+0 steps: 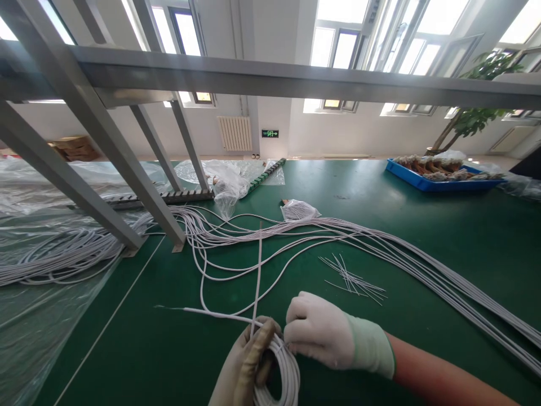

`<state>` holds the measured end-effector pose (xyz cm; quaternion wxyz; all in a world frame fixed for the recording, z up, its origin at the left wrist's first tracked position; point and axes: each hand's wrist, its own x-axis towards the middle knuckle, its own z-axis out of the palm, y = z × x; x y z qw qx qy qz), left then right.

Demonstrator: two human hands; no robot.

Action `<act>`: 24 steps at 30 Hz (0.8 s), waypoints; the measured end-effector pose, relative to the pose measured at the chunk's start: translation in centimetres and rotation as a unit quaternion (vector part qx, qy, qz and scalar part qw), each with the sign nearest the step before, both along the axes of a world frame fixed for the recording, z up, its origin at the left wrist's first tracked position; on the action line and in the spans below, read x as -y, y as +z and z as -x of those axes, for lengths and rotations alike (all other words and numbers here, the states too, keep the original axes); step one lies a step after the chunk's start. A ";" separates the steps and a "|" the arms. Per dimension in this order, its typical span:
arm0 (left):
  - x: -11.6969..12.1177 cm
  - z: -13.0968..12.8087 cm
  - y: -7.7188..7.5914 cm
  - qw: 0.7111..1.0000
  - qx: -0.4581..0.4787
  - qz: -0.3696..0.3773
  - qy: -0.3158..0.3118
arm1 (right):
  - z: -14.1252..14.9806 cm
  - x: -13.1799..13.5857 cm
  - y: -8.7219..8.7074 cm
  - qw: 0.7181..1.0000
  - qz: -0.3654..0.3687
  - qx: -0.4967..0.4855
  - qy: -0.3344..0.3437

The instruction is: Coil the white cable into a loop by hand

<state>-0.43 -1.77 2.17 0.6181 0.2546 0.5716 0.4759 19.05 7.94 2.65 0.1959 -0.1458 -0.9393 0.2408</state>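
My left hand (249,363), in a stained glove, is closed around a coil of white cable (291,372) at the bottom middle. A loose cable end (207,312) sticks out leftward from the coil, with thin frayed strands at its tip. A straight pale strand (258,265) runs up from this hand across the other cables. Against the coil's right side is my right hand (321,332), in a white glove with a green cuff, its fingers curled closed. What its fingertips grip is hidden. Several thin short wire ties (350,277) lie in a loose pile above it.
Long white cables (380,248) stretch across the green table (443,237). A small plastic bag (299,210) lies behind them. Grey metal frame posts (114,129) stand at left, near coiled cable (76,254) on plastic sheeting. A blue tray (422,183) with bundled parts sits at far right.
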 end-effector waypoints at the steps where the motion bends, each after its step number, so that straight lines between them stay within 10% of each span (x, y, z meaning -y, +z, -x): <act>1: -0.3 0.0 -0.1 1.000 0.004 0.025 -0.011 | 0.3 0.2 0.0 1.000 0.023 0.012 -0.016; 5: -1.3 -1.0 -0.7 0.996 -0.056 0.075 -0.005 | 1.6 0.9 -0.4 0.928 0.301 0.122 -0.179; 9: -1.5 -1.5 -1.4 0.996 -0.040 0.078 0.036 | 1.4 0.4 -0.6 0.867 0.436 0.149 -0.188; 15: -1.2 -0.5 -0.3 0.997 0.030 0.061 0.036 | -0.8 -0.7 -1.0 0.983 0.167 -0.015 -0.078; 19: -0.7 -0.7 1.2 0.998 -0.022 0.053 0.010 | -0.7 -1.0 -1.1 0.999 0.020 -0.017 0.022; 24: -0.7 -0.8 1.1 0.996 -0.037 0.080 -0.002 | 0.5 0.6 -0.2 0.993 0.100 0.033 -0.045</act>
